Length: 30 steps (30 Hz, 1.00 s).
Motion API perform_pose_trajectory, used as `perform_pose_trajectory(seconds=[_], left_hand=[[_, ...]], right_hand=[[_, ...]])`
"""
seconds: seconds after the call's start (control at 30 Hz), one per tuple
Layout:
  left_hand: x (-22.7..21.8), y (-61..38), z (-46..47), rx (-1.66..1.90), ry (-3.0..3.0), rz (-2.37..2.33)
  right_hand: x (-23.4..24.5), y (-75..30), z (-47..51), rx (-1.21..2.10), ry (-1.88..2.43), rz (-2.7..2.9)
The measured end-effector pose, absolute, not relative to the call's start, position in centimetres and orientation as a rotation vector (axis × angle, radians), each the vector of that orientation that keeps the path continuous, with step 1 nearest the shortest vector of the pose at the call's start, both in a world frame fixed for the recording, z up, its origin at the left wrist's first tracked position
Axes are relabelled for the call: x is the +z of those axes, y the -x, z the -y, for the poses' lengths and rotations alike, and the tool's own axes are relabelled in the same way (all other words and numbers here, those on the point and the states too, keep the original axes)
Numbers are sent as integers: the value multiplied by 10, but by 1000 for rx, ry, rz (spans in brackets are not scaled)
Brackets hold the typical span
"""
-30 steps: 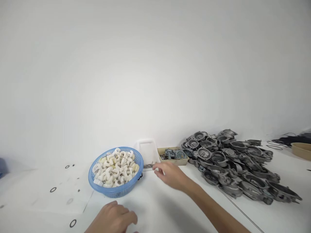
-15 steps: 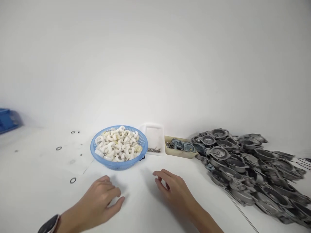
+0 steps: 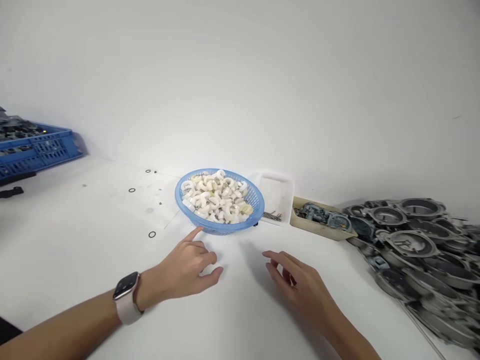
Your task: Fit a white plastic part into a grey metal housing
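My left hand (image 3: pixel 189 267), with a watch (image 3: pixel 126 290) on its wrist, has its index finger stretched out to the front of a blue plastic basket (image 3: pixel 221 229). The fingertip appears at the basket's lower wall; I cannot tell whether it touches. Thumb and fingers stand apart with nothing between them. Curved white plastic pieces (image 3: pixel 214 197), some with metal bits, fill the basket. Over the white table, to the right, my right hand (image 3: pixel 298 282) is loosely bent, fingers apart and holding nothing. Behind it are a white tray (image 3: pixel 275 192) with thin metal pins (image 3: pixel 272 216) and a cream tray (image 3: pixel 317 228).
Grey metal ring-shaped housings (image 3: pixel 423 260) are piled at the right. Small metal parts (image 3: pixel 318 215) lie in the cream tray. A blue crate (image 3: pixel 52 150) of dark parts stands far left, near a black object (image 3: pixel 13 192). Black rings (image 3: pixel 152 234) lie on the table (image 3: pixel 93 225).
The view has turned left, so the basket, trays and pile appear farther right and more of the blue crate shows. My left index finger has stretched out toward the basket.
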<state>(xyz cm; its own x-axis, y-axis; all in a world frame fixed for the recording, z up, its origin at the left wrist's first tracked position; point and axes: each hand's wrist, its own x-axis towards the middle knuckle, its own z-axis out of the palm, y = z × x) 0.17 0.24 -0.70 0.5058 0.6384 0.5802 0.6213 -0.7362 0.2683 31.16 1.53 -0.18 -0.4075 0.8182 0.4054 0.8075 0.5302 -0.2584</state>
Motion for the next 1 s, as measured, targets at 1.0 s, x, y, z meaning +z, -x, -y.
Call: perform_pose_trajectory(seconds=[1.0], left_hand=[[-13, 2, -1, 1010, -2809, -1039]], right_hand=[[51, -268, -71, 1082, 1411, 1809]])
